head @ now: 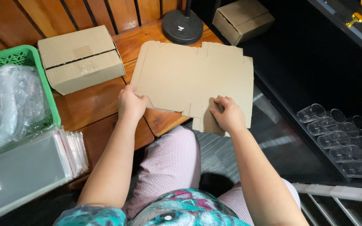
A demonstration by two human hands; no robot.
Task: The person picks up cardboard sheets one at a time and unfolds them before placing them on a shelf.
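A flat, unfolded cardboard blank point(191, 77) lies on the wooden table point(93, 104), its near edge overhanging the table's front. To the left of the blank stands a closed brown carton point(82, 58) with a dark tape line across it; behind the blank to the right sits 1 more closed carton point(243, 20), beside a round black stand base point(182, 26). Further left of the blank, a green plastic basket point(19, 56) holds crumpled clear plastic bags point(9, 102), and a stack of flat clear sleeves point(30, 167) lies in front of it. Right of the blank, clear plastic cups point(342, 136) lie on a dark shelf. The left hand point(130, 104) pinches the blank's near left edge, fingers curled. The right hand point(228, 114) grips a small near flap, closed around it.
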